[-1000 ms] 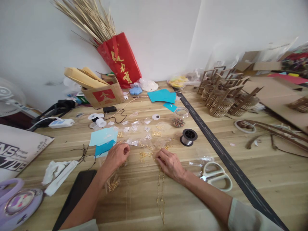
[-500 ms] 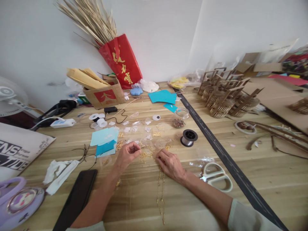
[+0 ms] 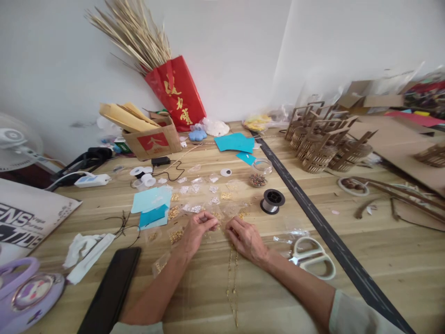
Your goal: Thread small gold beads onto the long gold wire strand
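Note:
My left hand (image 3: 199, 228) rests on the wooden table (image 3: 365, 260) with its fingers curled in a pinch over small gold parts (image 3: 216, 223); what it pinches is too small to name. My right hand (image 3: 245, 238) lies just to its right, fingers bent down onto the top end of a thin gold chain (image 3: 231, 278) that runs toward me. Small clear bags of gold and silver findings (image 3: 194, 208) lie just beyond both hands.
A spool of clear thread (image 3: 272, 201), a jar of beads (image 3: 260, 172) and white scissors (image 3: 313, 258) lie to the right. Turquoise paper (image 3: 151, 205), a black phone (image 3: 110, 297) and white cloth (image 3: 86, 250) lie left. Cardboard baskets (image 3: 327, 144) stand at the back right.
My left hand has moved right across the table, from beside the turquoise paper to close by my right hand. My right hand has stayed on the chain.

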A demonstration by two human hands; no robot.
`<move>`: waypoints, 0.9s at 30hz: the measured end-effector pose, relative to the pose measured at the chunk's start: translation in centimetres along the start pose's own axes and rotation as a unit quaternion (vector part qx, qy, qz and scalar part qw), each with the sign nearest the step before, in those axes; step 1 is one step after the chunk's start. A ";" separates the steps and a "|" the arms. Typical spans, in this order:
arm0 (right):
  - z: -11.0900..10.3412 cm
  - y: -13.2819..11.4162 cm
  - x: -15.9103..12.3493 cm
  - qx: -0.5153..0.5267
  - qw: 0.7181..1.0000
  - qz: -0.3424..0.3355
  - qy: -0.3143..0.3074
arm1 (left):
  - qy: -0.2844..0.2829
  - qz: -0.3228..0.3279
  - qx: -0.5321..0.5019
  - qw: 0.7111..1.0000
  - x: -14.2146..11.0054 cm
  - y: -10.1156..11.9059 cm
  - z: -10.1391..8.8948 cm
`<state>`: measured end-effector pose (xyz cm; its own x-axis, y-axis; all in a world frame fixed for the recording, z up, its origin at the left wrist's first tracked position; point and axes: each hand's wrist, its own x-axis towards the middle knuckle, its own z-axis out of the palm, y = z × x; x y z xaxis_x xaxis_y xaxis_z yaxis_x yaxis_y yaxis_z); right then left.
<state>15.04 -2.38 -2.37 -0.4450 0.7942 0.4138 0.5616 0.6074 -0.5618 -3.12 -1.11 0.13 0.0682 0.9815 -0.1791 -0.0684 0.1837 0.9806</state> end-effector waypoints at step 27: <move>-0.1 0.2 0.1 0.085 0.993 0.019 0.075 | 0.033 -0.013 -0.077 0.996 0.0 -2.1 1.4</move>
<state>15.17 -2.14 -2.41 -0.3087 0.8181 0.4852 0.4450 0.5751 -0.6865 -1.64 -1.59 -1.78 0.0069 0.9768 -0.2143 -0.2196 0.2105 0.9526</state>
